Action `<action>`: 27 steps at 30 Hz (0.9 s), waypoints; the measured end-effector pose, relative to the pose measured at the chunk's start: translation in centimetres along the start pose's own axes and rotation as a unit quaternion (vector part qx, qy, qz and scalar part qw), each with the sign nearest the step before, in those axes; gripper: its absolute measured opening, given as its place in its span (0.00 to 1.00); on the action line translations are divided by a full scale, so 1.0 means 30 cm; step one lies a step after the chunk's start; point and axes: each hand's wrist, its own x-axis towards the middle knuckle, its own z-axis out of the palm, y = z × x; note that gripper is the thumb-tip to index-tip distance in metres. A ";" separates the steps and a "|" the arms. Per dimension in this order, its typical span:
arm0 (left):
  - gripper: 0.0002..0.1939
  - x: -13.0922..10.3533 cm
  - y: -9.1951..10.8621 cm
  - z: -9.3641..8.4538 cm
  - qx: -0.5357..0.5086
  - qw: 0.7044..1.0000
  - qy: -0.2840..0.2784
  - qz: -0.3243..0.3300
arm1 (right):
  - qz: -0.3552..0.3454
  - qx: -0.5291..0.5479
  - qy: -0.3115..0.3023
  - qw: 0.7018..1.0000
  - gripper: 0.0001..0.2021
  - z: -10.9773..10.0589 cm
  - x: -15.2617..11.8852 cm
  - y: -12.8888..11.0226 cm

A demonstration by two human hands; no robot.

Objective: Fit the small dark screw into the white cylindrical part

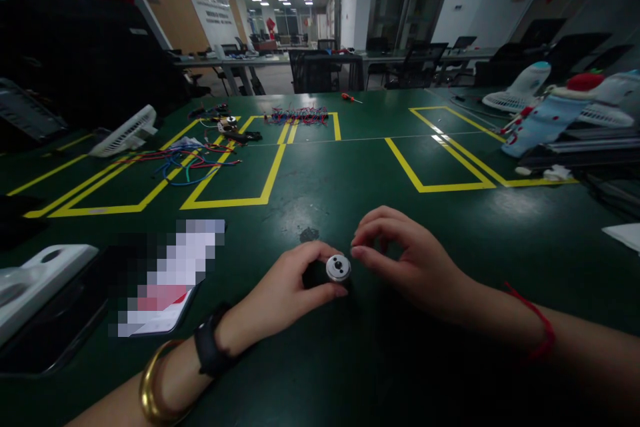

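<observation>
My left hand (pixel 300 280) grips a small silver cylinder that looks like a motor (pixel 339 268) between thumb and fingers. Its round end faces up, with a dark centre and small dark holes. Just to the right is my right hand (pixel 405 257), thumb and index fingertips brought together in a pinch, apart from the motor. Whatever sits in that pinch, if anything, is too small to make out. A phone (pixel 183 303) with its screen blurred out lies left of my left hand.
Yellow tape outlines (pixel 230 203) mark the green table (pixel 320 180). Loose coloured wires (pixel 187 163), a wire bundle (pixel 300 116) and a screwdriver (pixel 350 98) lie farther back. White fans (pixel 127 133) and a blue snowman-like object (pixel 543 120) stand toward the sides.
</observation>
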 end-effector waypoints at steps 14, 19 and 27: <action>0.14 -0.004 0.006 -0.004 -0.003 1.000 -0.008 -0.012 | 0.040 -0.096 -0.121 0.987 0.05 -0.011 -0.110 0.113; 0.14 -0.001 0.009 -0.006 -0.005 1.000 -0.012 -0.014 | 0.161 0.070 -0.032 0.984 0.09 -0.033 -0.114 0.128; 0.15 -0.001 0.011 -0.006 -0.002 1.000 -0.008 -0.016 | 0.277 0.290 0.099 0.911 0.09 -0.053 -0.111 0.181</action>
